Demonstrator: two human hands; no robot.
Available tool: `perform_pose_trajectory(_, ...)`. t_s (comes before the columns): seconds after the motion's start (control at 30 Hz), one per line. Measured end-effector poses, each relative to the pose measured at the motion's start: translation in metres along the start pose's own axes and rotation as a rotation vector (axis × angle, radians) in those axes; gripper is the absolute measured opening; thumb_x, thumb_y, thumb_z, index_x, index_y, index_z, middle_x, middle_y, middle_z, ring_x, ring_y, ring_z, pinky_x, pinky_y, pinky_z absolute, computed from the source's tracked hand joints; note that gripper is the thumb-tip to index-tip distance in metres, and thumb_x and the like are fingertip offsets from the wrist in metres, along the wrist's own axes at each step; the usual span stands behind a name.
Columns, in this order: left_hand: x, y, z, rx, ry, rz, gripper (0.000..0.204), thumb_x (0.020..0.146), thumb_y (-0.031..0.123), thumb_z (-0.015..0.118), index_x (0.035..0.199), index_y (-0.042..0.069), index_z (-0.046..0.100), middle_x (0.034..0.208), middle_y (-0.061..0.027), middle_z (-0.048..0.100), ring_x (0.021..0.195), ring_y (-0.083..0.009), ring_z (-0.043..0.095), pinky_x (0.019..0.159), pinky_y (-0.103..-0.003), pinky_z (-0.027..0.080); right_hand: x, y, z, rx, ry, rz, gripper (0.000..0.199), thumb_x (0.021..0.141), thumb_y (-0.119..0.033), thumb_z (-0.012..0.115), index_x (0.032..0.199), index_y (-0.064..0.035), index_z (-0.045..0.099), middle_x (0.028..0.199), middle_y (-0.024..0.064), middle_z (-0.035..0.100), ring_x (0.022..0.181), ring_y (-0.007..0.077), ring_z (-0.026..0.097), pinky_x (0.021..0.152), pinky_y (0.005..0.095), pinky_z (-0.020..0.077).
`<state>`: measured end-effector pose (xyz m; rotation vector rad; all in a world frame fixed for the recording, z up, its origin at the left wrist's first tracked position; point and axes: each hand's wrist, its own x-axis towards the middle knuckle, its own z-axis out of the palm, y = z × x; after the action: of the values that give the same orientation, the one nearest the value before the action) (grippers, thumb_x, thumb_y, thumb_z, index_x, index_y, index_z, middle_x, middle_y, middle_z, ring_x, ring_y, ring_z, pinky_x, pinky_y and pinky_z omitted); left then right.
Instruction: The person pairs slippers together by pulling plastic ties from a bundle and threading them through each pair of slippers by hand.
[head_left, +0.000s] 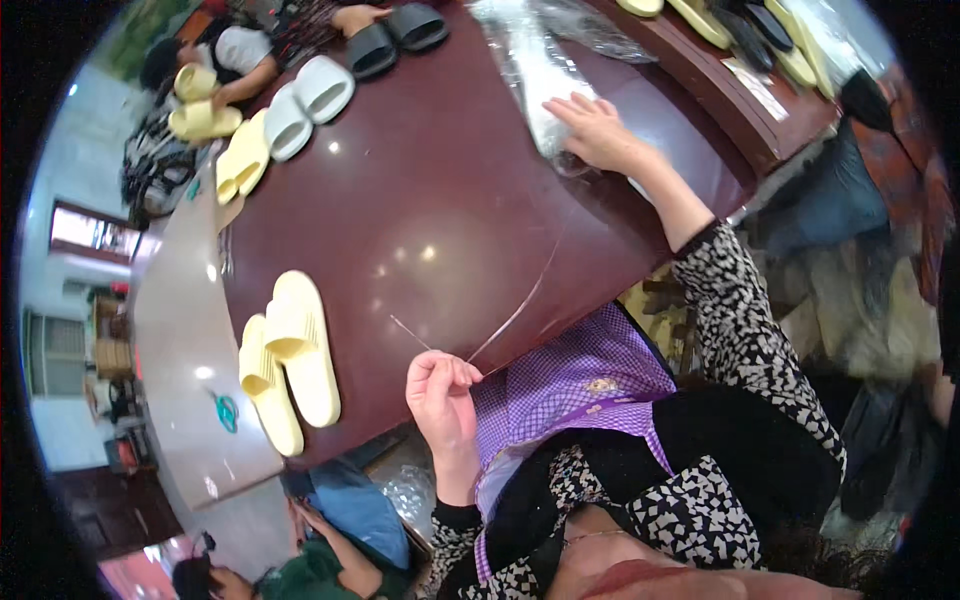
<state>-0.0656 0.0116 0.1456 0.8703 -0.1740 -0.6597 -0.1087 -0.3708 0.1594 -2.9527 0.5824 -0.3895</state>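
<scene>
1. The left hand (443, 392) was pinched shut on a thin, stiff strip (515, 310) — pale, narrow and slightly bowed — at the near edge of the glossy dark-red worktop (430, 190).
2. The right hand (598, 132) lay flat with fingers spread, pressing on a crinkled clear plastic bag (535, 70) at the worktop's far side; the strip rose toward it.
3. A pair of pale-yellow, ribbed foam slippers (285, 360) lay side by side to the left of the pinching hand — well apart from the bag.
4. Farther off, white slippers (305, 105) and grey slippers (395, 40) sat in pairs on the same surface.
</scene>
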Motion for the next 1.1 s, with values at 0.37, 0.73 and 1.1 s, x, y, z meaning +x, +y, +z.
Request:
perform_pose_trajectory(0.37,0.022,0.046,0.009,-0.117,0.077,0.146,0.008,0.088,0.005,0.051,0.093,-0.001,0.053,0.072,-0.0084,0.054,0.065,-0.0165,0.054,0.065,-0.032,0.049,-0.029,-0.203,-0.039,0.948,-0.551,-0.499,0.026,0.082,-0.008,0.059,0.106,0.0016,0.060,0.085,0.0133,0.066,0.073,0.0194,0.063,0.068,0.0298,0.0505)
perform_pose_trajectory(0.73,0.033,0.139,-0.147,1.587,0.879,0.580,0.044,0.084,0.015,0.060,0.119,-0.008,0.048,0.109,-0.0196,0.058,0.104,-0.0321,0.056,0.091,-0.035,0.043,0.008,-0.193,-0.016,1.433,-0.629,0.048,0.015,0.090,-0.012,0.052,0.092,-0.0003,0.061,0.059,-0.0007,0.053,0.047,0.0036,0.043,0.044,0.0170,0.0349)
perform_pose_trajectory(1.1,0.131,0.144,-0.161,1.613,0.564,0.297,0.026,0.079,0.019,0.060,0.077,-0.006,0.055,0.081,-0.0233,0.055,0.078,-0.0345,0.054,0.070,-0.042,0.041,0.023,-0.173,0.011,1.630,-0.544,0.252,0.018,0.092,-0.013,0.048,0.098,0.0007,0.058,0.066,0.0016,0.056,0.048,0.0056,0.046,0.046,0.0172,0.0389)
